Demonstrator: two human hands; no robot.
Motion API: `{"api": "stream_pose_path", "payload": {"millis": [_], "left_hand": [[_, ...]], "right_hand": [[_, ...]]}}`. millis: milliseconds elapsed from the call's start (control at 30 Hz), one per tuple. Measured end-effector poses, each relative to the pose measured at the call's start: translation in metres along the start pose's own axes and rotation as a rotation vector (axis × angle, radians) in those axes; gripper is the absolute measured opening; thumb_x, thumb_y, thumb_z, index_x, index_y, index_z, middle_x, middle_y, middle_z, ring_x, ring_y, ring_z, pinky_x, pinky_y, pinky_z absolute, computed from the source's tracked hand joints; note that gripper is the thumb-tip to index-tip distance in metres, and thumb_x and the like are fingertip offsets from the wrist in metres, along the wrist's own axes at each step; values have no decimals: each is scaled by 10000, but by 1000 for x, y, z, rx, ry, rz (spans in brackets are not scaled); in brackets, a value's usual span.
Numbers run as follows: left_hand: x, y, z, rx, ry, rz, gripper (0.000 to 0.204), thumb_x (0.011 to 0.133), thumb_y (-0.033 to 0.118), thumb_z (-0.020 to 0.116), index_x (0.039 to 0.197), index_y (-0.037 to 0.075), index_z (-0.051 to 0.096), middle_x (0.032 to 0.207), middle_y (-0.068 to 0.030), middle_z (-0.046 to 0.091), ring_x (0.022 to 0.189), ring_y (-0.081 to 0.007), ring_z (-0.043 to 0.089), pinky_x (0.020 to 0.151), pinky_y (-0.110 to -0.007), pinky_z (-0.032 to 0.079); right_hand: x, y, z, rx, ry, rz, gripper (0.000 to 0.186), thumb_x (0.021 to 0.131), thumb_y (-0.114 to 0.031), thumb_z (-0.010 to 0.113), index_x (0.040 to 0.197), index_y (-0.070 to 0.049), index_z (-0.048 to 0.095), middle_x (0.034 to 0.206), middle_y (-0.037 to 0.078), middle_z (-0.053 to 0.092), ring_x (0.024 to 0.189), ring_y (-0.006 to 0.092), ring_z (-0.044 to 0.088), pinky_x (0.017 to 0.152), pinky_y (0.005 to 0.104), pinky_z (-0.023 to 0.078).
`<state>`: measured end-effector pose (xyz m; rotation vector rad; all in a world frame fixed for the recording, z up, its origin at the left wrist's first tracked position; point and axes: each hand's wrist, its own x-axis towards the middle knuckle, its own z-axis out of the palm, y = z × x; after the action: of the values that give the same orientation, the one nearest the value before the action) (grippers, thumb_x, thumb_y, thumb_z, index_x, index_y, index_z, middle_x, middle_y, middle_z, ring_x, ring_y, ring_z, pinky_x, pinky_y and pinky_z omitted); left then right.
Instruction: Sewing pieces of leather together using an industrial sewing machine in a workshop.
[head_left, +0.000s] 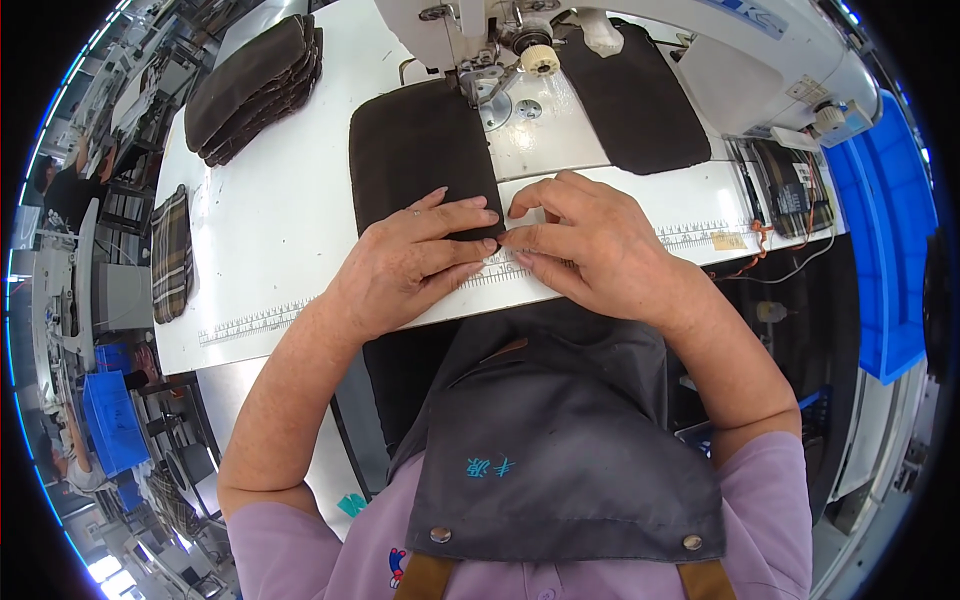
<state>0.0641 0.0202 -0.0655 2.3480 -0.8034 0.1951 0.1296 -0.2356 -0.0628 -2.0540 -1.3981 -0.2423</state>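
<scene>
A dark brown fabric panel (415, 140) with rounded corners lies flat on the white sewing table, its far right edge beside the needle area of the sewing machine (480, 80). My left hand (415, 255) rests on the panel's near end, fingers stretched out and slightly spread. At the near right corner, my right hand (595, 245) has bent fingers, with the index fingertip and thumb at the panel's edge. The index fingertips of both hands almost meet there. What lies under the fingers is hidden.
A second dark panel (640, 105) lies right of the needle. Stacked dark panels (255, 85) sit at the far left, with folded plaid fabric (171, 255) nearer. A ruler strip (265, 322) runs along the front edge. Blue bins (880, 230) stand at right.
</scene>
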Motion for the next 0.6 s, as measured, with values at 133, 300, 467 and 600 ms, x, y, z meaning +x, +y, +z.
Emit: {"api": "stream_pose_path", "payload": {"millis": [133,300,467,600], "left_hand": [[9,-4,-8,2,-30,-52,266,879,45,782,1140,93,799,1326,-84,719,1297,-282,655,1181,-495,449],[21,-21,-10,15,-9,-64,273,901,18,739,1161,79,797,1331,-91,718,1296,-272,655,1194,-499,434],[35,-44,-12,30,44,-30,247,899,42,737,1135,72,801,1268,-89,746,1225,-271,686,1188,-486,446],[47,-56,-16,46,56,-50,237,899,64,725,1122,77,803,1237,-89,758,1172,-265,709,1185,-473,457]], "right_hand": [[10,12,-2,2,3,-32,127,832,-122,771,948,-73,762,1081,36,699,935,246,664,761,388,571],[26,33,-3,-19,-24,-44,86,841,-108,753,911,-63,773,1040,29,723,964,245,678,764,395,576],[42,48,-1,-54,-17,-43,88,871,-127,739,908,-56,776,1022,31,712,934,263,685,760,408,572],[52,57,-1,-83,-22,23,110,894,-148,731,932,-63,788,997,44,695,906,280,688,759,414,568]]}}
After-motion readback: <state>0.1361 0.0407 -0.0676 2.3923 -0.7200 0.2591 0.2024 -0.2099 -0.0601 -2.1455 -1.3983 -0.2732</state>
